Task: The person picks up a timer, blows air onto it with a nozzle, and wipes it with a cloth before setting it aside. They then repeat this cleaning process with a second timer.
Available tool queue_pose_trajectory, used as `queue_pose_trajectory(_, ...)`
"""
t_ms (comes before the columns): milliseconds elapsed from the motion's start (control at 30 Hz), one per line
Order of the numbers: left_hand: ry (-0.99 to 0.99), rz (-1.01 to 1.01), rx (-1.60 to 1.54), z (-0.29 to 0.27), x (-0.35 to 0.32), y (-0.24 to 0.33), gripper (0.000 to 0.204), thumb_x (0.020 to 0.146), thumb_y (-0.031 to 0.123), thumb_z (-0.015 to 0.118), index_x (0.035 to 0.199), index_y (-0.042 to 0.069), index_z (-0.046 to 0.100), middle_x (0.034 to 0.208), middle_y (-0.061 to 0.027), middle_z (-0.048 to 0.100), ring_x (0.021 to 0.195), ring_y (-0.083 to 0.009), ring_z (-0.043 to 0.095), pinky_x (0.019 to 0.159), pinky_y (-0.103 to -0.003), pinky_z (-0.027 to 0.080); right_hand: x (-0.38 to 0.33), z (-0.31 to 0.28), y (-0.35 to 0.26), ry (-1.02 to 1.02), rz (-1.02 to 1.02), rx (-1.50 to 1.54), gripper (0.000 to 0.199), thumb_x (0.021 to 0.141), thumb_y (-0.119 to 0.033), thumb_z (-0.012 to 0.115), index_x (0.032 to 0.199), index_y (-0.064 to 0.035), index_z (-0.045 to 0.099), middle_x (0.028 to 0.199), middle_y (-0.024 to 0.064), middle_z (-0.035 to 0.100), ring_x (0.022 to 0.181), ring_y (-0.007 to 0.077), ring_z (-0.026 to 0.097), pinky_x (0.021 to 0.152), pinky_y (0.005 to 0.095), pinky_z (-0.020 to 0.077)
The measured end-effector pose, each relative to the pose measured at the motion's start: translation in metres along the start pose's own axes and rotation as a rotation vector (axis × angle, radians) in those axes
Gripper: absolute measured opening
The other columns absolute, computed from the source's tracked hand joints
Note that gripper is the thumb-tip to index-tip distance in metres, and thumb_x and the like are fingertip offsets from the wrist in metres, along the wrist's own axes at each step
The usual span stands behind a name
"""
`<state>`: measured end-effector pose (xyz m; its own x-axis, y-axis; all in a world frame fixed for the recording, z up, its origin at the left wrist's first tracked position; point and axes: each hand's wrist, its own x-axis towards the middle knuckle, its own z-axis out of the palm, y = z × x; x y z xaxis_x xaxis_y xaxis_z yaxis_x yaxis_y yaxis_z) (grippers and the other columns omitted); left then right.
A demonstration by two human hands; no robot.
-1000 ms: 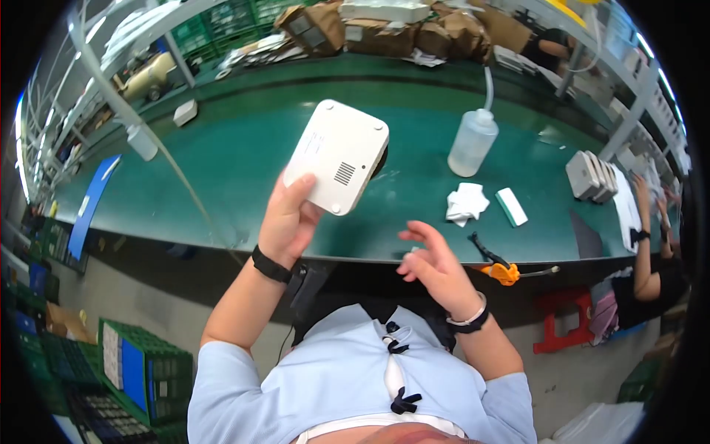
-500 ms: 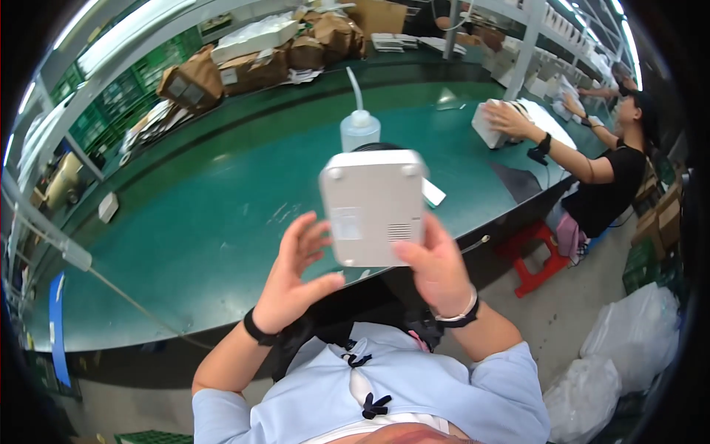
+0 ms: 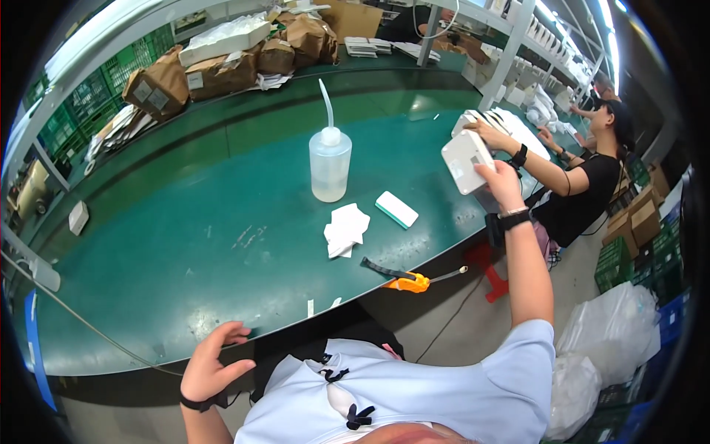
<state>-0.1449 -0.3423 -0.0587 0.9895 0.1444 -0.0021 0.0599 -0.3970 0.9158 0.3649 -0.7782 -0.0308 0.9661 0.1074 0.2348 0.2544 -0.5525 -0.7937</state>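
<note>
Stretched out to the right, my right hand (image 3: 504, 185) grips the lower edge of a flat white plastic device (image 3: 466, 161) with rounded corners and small feet. A co-worker's hand (image 3: 491, 138) reaches just above it, by another white device (image 3: 462, 121); whether that hand touches mine I cannot tell. At the near edge of the green table (image 3: 170, 259), my left hand (image 3: 213, 362) hangs empty with fingers apart. A clear squeeze bottle (image 3: 330, 169) with a bent spout stands mid-table. White cloth or paper pieces (image 3: 346, 228) and a white block with a green underside (image 3: 397, 209) lie nearby.
An orange tool (image 3: 410, 282) with a black strap sits at the table's front edge. Brown paper-wrapped bundles (image 3: 225, 74) line the back. A co-worker (image 3: 588, 192) sits at the right. Clear plastic bags (image 3: 610, 325) rest on the floor there. A cable (image 3: 89, 318) crosses at left.
My right hand has carried the white device from in front of me to the right, beside the co-worker. My left hand has dropped back to the lower left. The cloths and orange tool are now uncovered.
</note>
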Motion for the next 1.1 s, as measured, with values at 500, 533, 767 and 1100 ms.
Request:
queue_pose_trajectory(500, 0.191, -0.135, 0.108, -0.013, -0.052, 0.013, 0.071, 0.076, 0.003, 0.082, 0.139, -0.001, 0.050, 0.126, -0.0152, 0.066, 0.109, -0.0236, 0.065, 0.098, -0.038, 0.051, 0.158, 0.058, 0.065, 0.175, -0.033, -0.546, 0.077, 0.080, -0.057, 0.071, 0.122, 0.0076, 0.064, 0.127, 0.0323, 0.063, 0.120, 0.0435, 0.061, 0.103, 0.0500, 0.0465)
queue_pose_trajectory(533, 0.151, -0.083, 0.118, -0.021, -0.038, 0.011, 0.071, 0.077, 0.003, 0.082, 0.140, -0.001, 0.049, 0.127, -0.0154, 0.065, 0.110, -0.0236, 0.065, 0.099, -0.038, 0.051, 0.162, 0.020, 0.087, 0.269, -0.139, -0.499, 0.067, 0.084, -0.050, 0.072, 0.119, 0.0069, 0.066, 0.121, 0.0319, 0.065, 0.113, 0.0442, 0.064, 0.097, 0.0493, 0.0489)
queue_pose_trajectory(767, 0.202, -0.132, -0.269, -0.075, -0.021, 0.030, 0.063, 0.088, 0.005, 0.076, 0.144, 0.003, 0.047, 0.126, -0.0107, 0.065, 0.111, -0.0215, 0.064, 0.097, -0.037, 0.052, 0.018, 0.027, 0.095, -0.084, -0.370, -0.123, 0.022, 0.100, -0.012, 0.062, 0.115, 0.0038, 0.060, 0.112, 0.0122, 0.063, 0.101, 0.0223, 0.060, 0.094, 0.0334, 0.0483)
queue_pose_trajectory(1100, 0.948, -0.263, -1.170, -0.291, 0.132, -0.105, 0.047, 0.096, 0.016, 0.069, 0.136, 0.003, 0.047, 0.134, -0.0131, 0.052, 0.120, -0.0294, 0.057, 0.101, -0.042, 0.053, -0.185, 0.069, 0.089, 0.246, -0.499, -0.391, 0.036, 0.094, 0.003, 0.053, 0.130, 0.0053, 0.055, 0.142, 0.0201, 0.052, 0.125, 0.0316, 0.054, 0.107, 0.0395, 0.0431)
